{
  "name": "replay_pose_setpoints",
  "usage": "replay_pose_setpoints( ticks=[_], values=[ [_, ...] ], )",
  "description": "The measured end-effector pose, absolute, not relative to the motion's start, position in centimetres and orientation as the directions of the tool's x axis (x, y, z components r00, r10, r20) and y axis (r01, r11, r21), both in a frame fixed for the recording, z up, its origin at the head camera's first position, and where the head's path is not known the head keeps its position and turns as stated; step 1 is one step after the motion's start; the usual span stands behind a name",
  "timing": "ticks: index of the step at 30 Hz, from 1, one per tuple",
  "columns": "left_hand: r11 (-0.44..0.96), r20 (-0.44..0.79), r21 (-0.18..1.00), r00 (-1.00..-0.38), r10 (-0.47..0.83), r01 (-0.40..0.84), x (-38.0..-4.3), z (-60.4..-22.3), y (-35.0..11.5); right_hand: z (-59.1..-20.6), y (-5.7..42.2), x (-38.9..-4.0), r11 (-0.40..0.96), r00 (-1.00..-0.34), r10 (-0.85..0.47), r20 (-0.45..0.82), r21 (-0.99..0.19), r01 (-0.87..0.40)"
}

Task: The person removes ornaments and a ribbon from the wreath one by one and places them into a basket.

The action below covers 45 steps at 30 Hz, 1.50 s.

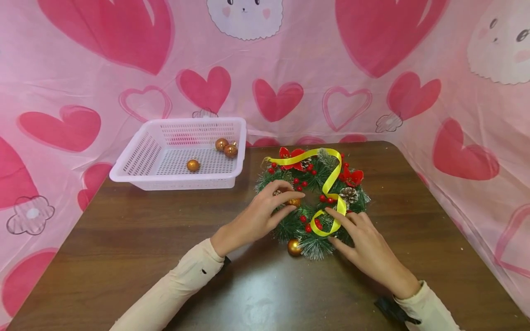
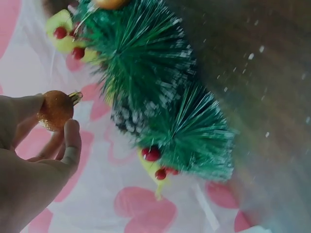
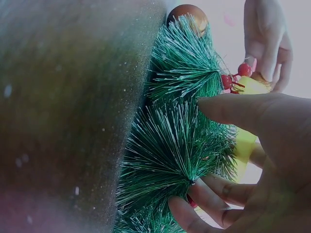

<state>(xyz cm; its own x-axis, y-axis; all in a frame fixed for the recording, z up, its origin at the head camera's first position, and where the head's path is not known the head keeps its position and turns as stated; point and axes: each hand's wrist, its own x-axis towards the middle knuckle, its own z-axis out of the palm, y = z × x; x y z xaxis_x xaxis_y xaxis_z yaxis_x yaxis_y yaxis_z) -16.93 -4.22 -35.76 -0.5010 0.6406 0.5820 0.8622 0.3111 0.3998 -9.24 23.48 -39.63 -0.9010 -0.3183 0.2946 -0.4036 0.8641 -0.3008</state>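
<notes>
Left hand [image 1: 257, 215] pinches gold bauble [image 2: 56, 109] by wreath [image 1: 286, 229]; right hand [image 1: 371, 246] loosely spread at greenery, contact unclear.

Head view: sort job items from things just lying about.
Job:
glittery gold ball, in the left grip
round green wreath
yellow satin ribbon on it

Apparently lying about:
white plastic basket
shiny gold balls inside, perhaps spares
pink heart-print backdrop

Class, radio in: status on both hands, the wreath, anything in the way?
Left hand pinching glittery bauble. Right hand touching wreath. Wreath on table. Yellow ribbon draped loosely across wreath, possible snag.
</notes>
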Motion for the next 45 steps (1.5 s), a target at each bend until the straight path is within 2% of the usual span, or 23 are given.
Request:
replay_pose_setpoints(
  ticks=[6,20,26,45],
  values=[
    [0.313,0.604,0.434,-0.531,0.595,0.845,-17.1,-34.4,-5.0,-39.7,23.4,-9.3,0.864,-0.895,-0.323,0.307,-0.291,-0.412],
    [0.301,0.683,0.429,-0.524,0.509,0.851,-17.8,-32.0,-7.1,-39.5,23.3,-9.2,0.865,-0.9,-0.321,0.296,-0.296,-0.406],
    [0.318,0.689,0.444,-0.546,0.476,0.838,-18.0,-31.1,-8.0,-39.6,23.3,-9.1,0.864,-0.898,-0.321,0.301,-0.294,-0.408],
    [0.451,0.724,0.417,-0.589,0.359,0.789,-20.3,-30.4,-11.4,-39.7,23.4,-9.2,0.857,-0.888,-0.325,0.325,-0.297,-0.422]
  ],
)
